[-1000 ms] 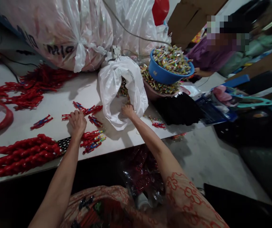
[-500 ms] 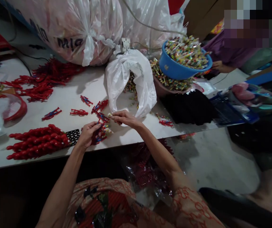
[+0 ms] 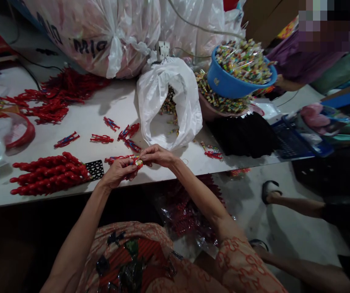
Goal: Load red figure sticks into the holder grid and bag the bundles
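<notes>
My left hand (image 3: 120, 172) is closed over the table's front edge, thumb and fingers pinching a red toy figure (image 3: 133, 162) that they mostly hide. My right hand (image 3: 156, 156) meets it from the right, fingertips pinched at a small white-and-yellow piece (image 3: 139, 162) against the figure. How the two join cannot be made out. Beyond the hands lie loose red-and-blue toy figures (image 3: 128, 132). To the left, red figures (image 3: 48, 173) are stacked in rows beside a black perforated piece (image 3: 95, 169).
An open white plastic bag (image 3: 147, 93) holds small colourful pieces. Behind it stands a blue basin (image 3: 238, 86) heaped with similar pieces. A black cloth-like pile (image 3: 245, 136) lies on the right. More red figures (image 3: 61, 95) fill the back left. Another person's legs (image 3: 300, 205) show at right.
My right hand has brought the small pale piece from beside the white bag to the figure in my left hand. Another person's legs and shoes have come into view at right.
</notes>
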`<state>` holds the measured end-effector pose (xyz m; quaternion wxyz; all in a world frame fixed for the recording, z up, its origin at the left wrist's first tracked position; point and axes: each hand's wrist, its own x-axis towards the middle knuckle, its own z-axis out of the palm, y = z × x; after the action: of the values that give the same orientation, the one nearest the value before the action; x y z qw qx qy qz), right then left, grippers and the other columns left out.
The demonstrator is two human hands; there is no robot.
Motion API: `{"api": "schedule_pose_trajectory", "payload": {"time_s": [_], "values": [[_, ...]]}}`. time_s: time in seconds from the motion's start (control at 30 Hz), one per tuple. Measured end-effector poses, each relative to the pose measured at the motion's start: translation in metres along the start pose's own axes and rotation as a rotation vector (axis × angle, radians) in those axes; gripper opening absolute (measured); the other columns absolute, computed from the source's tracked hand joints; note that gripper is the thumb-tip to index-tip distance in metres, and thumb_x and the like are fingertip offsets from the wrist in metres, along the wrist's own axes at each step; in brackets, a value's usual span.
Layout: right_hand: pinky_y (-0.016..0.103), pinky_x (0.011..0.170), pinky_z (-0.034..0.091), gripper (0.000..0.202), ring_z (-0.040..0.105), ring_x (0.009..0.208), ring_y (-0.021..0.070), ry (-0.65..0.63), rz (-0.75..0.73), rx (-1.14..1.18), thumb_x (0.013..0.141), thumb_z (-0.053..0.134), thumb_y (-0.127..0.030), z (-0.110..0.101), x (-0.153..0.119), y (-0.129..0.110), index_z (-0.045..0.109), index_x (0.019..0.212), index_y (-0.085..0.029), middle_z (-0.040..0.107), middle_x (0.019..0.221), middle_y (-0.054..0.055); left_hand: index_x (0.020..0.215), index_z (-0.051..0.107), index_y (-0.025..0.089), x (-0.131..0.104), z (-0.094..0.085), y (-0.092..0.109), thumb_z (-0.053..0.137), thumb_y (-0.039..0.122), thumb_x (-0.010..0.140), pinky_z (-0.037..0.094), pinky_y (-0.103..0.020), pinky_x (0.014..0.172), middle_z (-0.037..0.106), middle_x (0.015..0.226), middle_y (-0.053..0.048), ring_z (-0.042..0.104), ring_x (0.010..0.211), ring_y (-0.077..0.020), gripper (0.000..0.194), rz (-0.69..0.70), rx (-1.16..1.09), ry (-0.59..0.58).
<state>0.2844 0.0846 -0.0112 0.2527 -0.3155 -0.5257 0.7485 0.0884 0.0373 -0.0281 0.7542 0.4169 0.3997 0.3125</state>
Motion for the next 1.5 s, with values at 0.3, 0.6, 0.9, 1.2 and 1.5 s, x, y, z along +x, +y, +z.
{"api": "schedule_pose_trajectory", "payload": {"time_s": [0.3, 0.6, 0.9, 1.2, 1.5], "values": [[0.020, 0.058, 0.036, 0.012, 0.051, 0.059, 0.0075, 0.223, -0.162, -0.595, 0.079, 0.067, -0.024, 0.006, 0.008, 0.006, 0.074, 0.075, -0.014, 0.061, 0.064, -0.002, 0.091, 0.071, 0.014, 0.007, -0.012, -0.011, 0.080, 0.064, 0.052, 0.039, -0.022, 0.046, 0.068, 0.070, -0.003, 0.054, 0.052, -0.0111, 0.064, -0.013, 0.166, 0.188], [0.030, 0.081, 0.046, 0.032, 0.064, 0.102, 0.0259, 0.687, 0.370, -1.520, 0.093, 0.041, -0.010, -0.076, 0.036, -0.039, 0.069, 0.109, -0.009, 0.068, 0.109, 0.019, 0.115, 0.066, 0.014, 0.054, -0.062, -0.003, 0.044, 0.017, 0.083, 0.038, -0.049, 0.104, 0.060, 0.129, -0.017, 0.051, 0.125, -0.0323, 0.038, 0.287, 1.125, 0.823], [0.031, 0.087, 0.048, 0.032, 0.064, 0.106, 0.0260, 0.583, 0.456, -1.585, 0.085, 0.042, -0.003, -0.108, 0.030, -0.020, 0.065, 0.106, -0.006, 0.066, 0.112, 0.023, 0.104, 0.068, 0.014, 0.067, -0.060, 0.002, 0.040, 0.009, 0.084, 0.040, -0.050, 0.096, 0.064, 0.109, -0.019, 0.054, 0.114, -0.0353, 0.034, 0.104, 1.298, 0.912], [0.024, 0.061, 0.053, 0.026, 0.066, 0.060, 0.0125, 0.508, -0.141, 0.103, 0.062, 0.077, -0.023, -0.017, 0.024, 0.000, 0.059, 0.080, -0.017, 0.066, 0.067, -0.003, 0.089, 0.068, 0.018, 0.034, -0.026, 0.017, 0.079, 0.023, 0.062, 0.055, -0.025, 0.064, 0.068, 0.078, 0.001, 0.064, 0.067, -0.0122, 0.029, 0.437, -0.271, 0.707], [0.023, 0.065, 0.056, 0.025, 0.068, 0.065, 0.0113, 0.373, -0.077, 0.452, 0.058, 0.085, -0.018, 0.010, 0.034, 0.020, 0.068, 0.076, -0.016, 0.072, 0.072, -0.001, 0.070, 0.068, 0.017, 0.023, -0.006, 0.018, 0.074, 0.003, 0.069, 0.051, -0.015, 0.051, 0.068, 0.064, 0.004, 0.063, 0.057, -0.0080, 0.015, 0.144, -0.742, 0.646]]}}
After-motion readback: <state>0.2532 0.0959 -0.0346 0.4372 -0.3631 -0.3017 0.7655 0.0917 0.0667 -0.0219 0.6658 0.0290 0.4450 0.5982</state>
